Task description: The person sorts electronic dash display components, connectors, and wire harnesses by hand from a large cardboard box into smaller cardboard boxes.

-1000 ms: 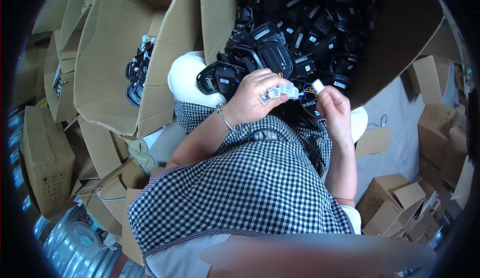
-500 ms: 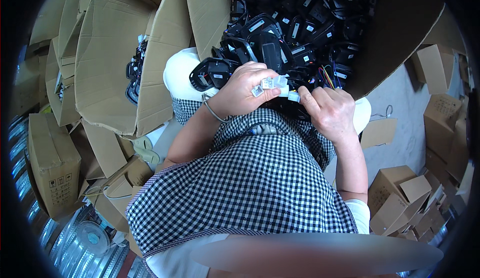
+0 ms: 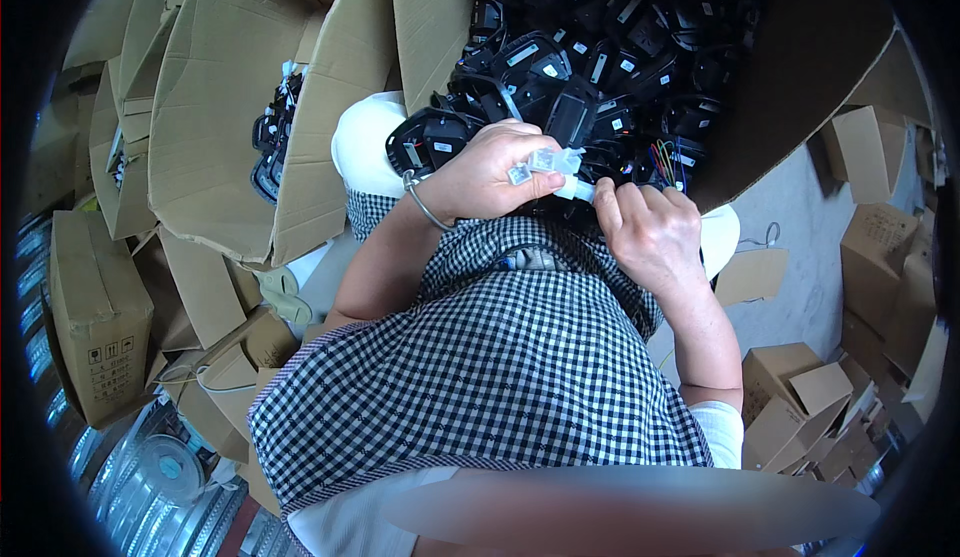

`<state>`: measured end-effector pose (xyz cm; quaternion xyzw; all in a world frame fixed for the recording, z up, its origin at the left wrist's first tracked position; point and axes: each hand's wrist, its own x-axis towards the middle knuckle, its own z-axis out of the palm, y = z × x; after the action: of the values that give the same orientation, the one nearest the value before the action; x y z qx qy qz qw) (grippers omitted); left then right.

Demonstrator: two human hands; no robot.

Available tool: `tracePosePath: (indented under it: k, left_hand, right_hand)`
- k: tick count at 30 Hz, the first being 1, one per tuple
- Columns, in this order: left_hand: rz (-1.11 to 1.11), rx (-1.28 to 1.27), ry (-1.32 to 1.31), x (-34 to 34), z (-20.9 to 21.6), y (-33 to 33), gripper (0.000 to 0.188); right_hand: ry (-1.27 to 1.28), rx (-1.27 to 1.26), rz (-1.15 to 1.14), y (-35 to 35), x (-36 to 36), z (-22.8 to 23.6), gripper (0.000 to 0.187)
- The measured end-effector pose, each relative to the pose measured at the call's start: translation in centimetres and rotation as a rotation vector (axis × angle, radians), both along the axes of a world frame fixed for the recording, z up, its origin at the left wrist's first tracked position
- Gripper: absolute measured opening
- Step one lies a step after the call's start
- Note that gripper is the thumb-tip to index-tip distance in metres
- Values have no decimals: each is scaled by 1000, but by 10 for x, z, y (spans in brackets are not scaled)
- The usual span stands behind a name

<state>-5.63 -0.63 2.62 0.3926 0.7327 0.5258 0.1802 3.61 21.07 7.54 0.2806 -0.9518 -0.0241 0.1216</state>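
My left hand (image 3: 492,173) is closed around several white plastic wire connectors (image 3: 545,162), which stick out past its thumb and fingers. My right hand (image 3: 648,225) has its thumb and forefinger pinched at the right end of a white connector (image 3: 581,189), right beside the left hand's cluster. Whether the two connector parts are fully joined, I cannot tell. Behind both hands lies a heap of black plastic units (image 3: 570,112) with small white labels. Thin coloured wires (image 3: 664,160) rise from the heap beyond my right hand.
A tall open cardboard box (image 3: 432,27) holds the black units. To its left, another open carton (image 3: 215,127) has similar dark parts inside. A sealed carton (image 3: 100,322), clear plastic reels (image 3: 165,472) and opened boxes (image 3: 790,397) crowd both sides.
The hands stay together at the connectors; my right fingers have come slightly closer to my left hand. The whole view has shifted a little.
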Motion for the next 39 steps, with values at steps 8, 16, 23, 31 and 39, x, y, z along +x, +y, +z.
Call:
tracePosePath:
  k: [8, 16, 23, 31, 39]
  left_hand:
    - [-84, -54, -22, -3, -3, 1, 26]
    - [-67, 63, -366, -7, -11, -5, 21]
    - [-107, 35, -529, -13, -13, -6, 21]
    - [-104, 48, -649, -22, -20, -3, 23]
    - [544, 473, -237, -14, 8, -13, 17]
  right_hand:
    - [-29, -211, -9, 1, 5, -12, 12]
    - [-53, -375, -47, -3, -2, -24, 12]
    - [45, -199, 5, -6, -6, -16, 11]
    - [12, -298, -72, -17, -14, -32, 9]
    - [-335, -1738, -408, 7, -52, -37, 18]
